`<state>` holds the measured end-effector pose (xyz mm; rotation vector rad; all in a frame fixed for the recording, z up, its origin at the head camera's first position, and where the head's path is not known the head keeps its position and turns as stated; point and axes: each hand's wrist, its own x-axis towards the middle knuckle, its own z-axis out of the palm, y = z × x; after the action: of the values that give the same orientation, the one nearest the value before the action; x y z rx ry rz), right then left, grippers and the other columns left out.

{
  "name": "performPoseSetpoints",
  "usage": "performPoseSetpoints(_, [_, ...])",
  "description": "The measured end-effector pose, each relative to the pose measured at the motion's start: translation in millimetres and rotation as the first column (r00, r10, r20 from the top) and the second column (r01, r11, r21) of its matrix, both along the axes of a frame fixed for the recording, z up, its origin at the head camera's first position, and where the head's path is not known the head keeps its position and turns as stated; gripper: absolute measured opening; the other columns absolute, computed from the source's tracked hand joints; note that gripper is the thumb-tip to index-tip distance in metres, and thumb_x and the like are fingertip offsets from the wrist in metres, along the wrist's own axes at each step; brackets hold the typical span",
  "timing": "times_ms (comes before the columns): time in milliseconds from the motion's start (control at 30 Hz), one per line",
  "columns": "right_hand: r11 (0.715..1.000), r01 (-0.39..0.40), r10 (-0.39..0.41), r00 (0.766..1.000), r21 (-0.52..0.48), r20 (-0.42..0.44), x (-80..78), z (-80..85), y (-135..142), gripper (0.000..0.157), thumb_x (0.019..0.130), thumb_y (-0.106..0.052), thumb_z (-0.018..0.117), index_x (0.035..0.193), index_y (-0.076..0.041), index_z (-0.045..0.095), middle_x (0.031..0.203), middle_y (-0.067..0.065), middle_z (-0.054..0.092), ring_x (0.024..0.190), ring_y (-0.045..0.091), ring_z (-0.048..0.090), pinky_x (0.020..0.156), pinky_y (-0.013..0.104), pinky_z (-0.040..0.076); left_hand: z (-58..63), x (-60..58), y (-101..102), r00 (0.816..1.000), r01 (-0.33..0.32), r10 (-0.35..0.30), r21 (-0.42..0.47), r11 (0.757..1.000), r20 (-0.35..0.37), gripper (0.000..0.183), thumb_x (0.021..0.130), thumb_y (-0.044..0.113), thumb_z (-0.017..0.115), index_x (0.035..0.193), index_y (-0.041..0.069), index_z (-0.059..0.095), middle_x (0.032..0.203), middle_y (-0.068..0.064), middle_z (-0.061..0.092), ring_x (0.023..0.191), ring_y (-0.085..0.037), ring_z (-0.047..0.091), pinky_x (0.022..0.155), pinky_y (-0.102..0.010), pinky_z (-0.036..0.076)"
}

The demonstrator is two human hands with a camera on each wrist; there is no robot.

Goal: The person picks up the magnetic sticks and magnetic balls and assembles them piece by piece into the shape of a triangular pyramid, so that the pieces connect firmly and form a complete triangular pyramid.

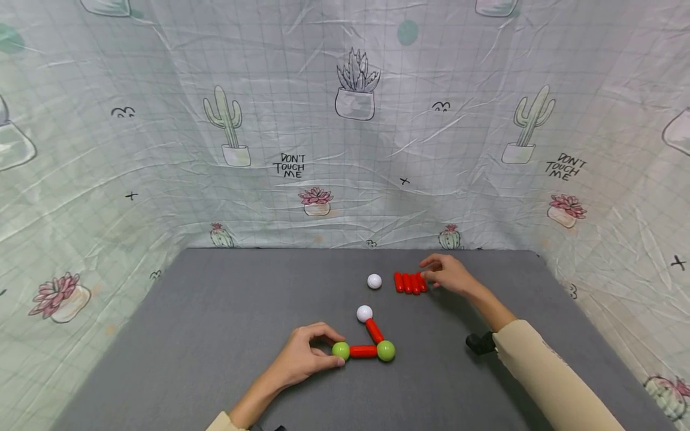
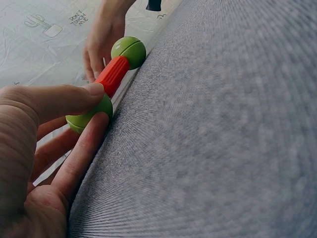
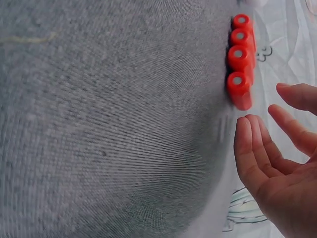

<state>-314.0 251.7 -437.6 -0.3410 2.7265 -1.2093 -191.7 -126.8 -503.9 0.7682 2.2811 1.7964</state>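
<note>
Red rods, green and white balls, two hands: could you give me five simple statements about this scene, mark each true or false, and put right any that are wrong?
1. The left hand pinches a green ball. True.
2. Four red rods lie side by side in a row. True.
3. The right hand grips one of those four. False: the right hand is beside the row and holds nothing.
4. A red rod lies between the pinched ball and another green ball. True.
5. Both white balls touch a rod. False: the nearer white ball sits at the end of a slanting rod; the farther white ball stands apart.
</note>
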Motion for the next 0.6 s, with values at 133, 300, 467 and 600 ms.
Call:
performPoseSetpoints(133, [1.0, 0.005, -0.005, 0.999, -0.009, 0.035, -3.4, -5.5, 2.4, 0.039, 0.099, -0.012, 0.061, 0.134, 0.007, 0.059, 0.124, 0.028, 0.068, 0.095, 0.03, 0.071, 0.08, 0.041, 0.062, -1.8, 1.0, -0.1, 1.0, -0.006, 0.006, -0.006, 1.0, -0.006, 0.035, 0.077, 0.014, 0.092, 0.108, 0.011, 0.077, 0.107, -0.012, 0.073, 0.092, -0.004, 0.069, 0.07, -0.028, 0.063])
performPoseSetpoints(300, [1.0, -0.006, 0.008, 0.997, -0.028, 0.071, -6.8, -9.7, 3.4, 0.043, 0.1, -0.015, 0.064, 0.136, 0.008, 0.057, 0.123, 0.028, 0.069, 0.095, 0.029, 0.073, 0.079, 0.038, 0.061, -2.5, 2.0, 0.5, 1.0, -0.007, 0.007, -0.007, 1.0, 0.003, 0.035, 0.076, 0.013, 0.092, 0.108, 0.012, 0.077, 0.107, -0.012, 0.073, 0.093, -0.004, 0.069, 0.071, -0.028, 0.063])
performPoseSetpoints(467, [0.998, -0.007, 0.012, 0.996, -0.061, 0.089, -9.3, -10.7, 1.7, 0.043, 0.1, -0.013, 0.064, 0.136, 0.008, 0.056, 0.115, 0.025, 0.07, 0.091, 0.023, 0.071, 0.078, 0.036, 0.061, -0.7, 1.6, 0.7, 1.0, -0.007, 0.007, -0.001, 1.0, 0.012, 0.035, 0.076, 0.012, 0.092, 0.108, 0.01, 0.077, 0.107, -0.013, 0.073, 0.093, -0.005, 0.069, 0.07, -0.027, 0.063])
performPoseSetpoints(600, [0.997, -0.02, 0.027, 0.995, -0.078, 0.094, -9.9, -10.4, 0.5, 0.043, 0.098, -0.009, 0.066, 0.135, 0.01, 0.056, 0.105, 0.023, 0.071, 0.086, 0.019, 0.068, 0.077, 0.036, 0.061, 0.9, 1.0, 0.4, 1.0, -0.009, 0.01, -0.007, 1.0, 0.02, 0.035, 0.076, 0.013, 0.092, 0.108, 0.012, 0.077, 0.108, -0.011, 0.073, 0.093, -0.005, 0.069, 0.071, -0.027, 0.063])
